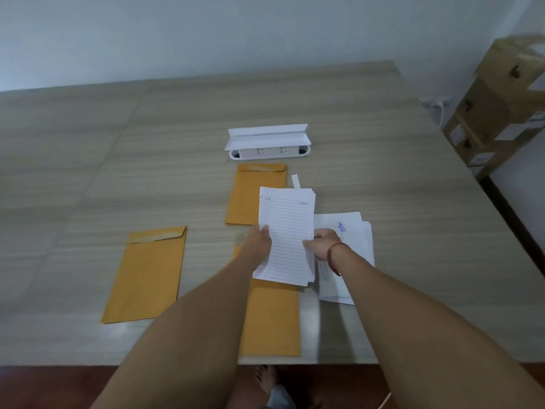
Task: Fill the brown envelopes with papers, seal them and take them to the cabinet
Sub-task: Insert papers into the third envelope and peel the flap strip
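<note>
You've got both hands, left [261, 239] and right [323, 243], pinching the lined papers [286, 234] over an envelope [271, 317] on the table [118, 160].

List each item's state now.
Sheaf of white lined paper: lifted.
Left hand: gripping sheaf's left edge.
Right hand: gripping its right edge.
Stack of white papers: lying flat.
Left brown paper envelope: flat, flap down.
Far brown envelope: flat, flap down.
Near brown envelope: flat, top hidden.
White plastic socket box: lid raised.

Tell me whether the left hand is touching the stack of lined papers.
Touching. The head view shows the left hand gripping the left edge of the lined papers, with no gap between them; the right hand holds the opposite edge.
</note>
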`<state>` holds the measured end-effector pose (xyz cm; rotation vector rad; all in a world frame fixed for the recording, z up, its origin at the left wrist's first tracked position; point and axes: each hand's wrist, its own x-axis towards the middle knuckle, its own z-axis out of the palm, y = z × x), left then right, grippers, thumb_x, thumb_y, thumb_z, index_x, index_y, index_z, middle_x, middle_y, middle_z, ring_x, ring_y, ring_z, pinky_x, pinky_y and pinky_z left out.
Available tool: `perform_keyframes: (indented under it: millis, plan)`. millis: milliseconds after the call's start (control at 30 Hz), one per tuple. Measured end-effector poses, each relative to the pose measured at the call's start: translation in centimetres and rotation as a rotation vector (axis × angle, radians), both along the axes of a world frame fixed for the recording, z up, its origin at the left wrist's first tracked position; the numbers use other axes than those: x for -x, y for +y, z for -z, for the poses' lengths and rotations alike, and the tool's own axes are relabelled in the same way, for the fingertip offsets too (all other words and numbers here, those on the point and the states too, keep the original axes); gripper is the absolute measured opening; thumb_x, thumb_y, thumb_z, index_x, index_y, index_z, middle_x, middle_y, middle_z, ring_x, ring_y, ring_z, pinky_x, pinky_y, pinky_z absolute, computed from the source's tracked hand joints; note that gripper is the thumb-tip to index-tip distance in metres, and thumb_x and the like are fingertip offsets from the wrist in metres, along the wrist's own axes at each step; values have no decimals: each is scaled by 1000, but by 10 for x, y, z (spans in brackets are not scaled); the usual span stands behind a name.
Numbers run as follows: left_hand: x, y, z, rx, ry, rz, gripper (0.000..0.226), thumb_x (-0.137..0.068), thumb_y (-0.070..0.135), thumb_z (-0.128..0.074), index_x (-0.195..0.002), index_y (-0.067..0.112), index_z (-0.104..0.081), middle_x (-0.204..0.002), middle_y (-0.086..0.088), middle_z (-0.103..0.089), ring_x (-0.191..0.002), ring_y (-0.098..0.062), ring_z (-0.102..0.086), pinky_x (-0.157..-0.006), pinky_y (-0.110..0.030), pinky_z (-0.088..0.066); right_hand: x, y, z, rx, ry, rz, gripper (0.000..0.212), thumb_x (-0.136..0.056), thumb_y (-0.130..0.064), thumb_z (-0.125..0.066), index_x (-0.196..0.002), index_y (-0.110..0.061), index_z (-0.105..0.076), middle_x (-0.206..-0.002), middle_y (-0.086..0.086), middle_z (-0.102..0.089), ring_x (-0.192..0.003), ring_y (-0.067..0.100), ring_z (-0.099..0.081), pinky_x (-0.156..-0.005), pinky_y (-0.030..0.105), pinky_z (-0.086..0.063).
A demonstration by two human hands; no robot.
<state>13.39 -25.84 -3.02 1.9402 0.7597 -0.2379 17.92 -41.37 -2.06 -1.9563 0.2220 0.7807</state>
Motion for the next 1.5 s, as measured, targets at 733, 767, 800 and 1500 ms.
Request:
perform_keyframes:
  millis: [733, 767, 800, 1500]
  plan:
    - [-2, 56, 24, -665, 232, 630, 63, -60, 48, -84, -112, 23, -56, -121, -2, -49, -117, -22, -44, -102, -38, -38, -49, 74, 28, -45, -141, 316, 8, -96, -10, -50, -91, -11, -56, -86, 1, -55, -87, 19, -52, -69, 24, -42]
    - [-4, 56, 24, -668, 245, 646, 65, -60, 49, -84, -112, 22, -56, -121, -3, -48, -116, -23, -44, -102, -39, -39, -49, 75, 28, -47, -144, 310, 12, -96, -10, -50, -103, -8, -59, -93, 3, -57, -89, 19, -53, -74, 25, -42]
    - [-4, 56, 23, -668, 254, 656, 66, -60, 49, -84, -112, 21, -55, -120, -3, -48, -115, -23, -44, -102, -39, -39, -49, 76, 29, -46, -148, 304, 18, -96, -10, -49, -110, -6, -60, -96, 4, -58, -90, 19, -54, -77, 26, -43]
    - [0, 67, 35, -291, 143, 277, 14, -85, 28, -64, -76, 18, -68, -97, 1, -68, -99, -19, -61, -89, -39, -53, -35, 76, 37, 25, -137, 93, 22, -96, -14, -47, -116, -9, -56, -112, 8, -65, -102, 28, -63, -93, 43, -52]
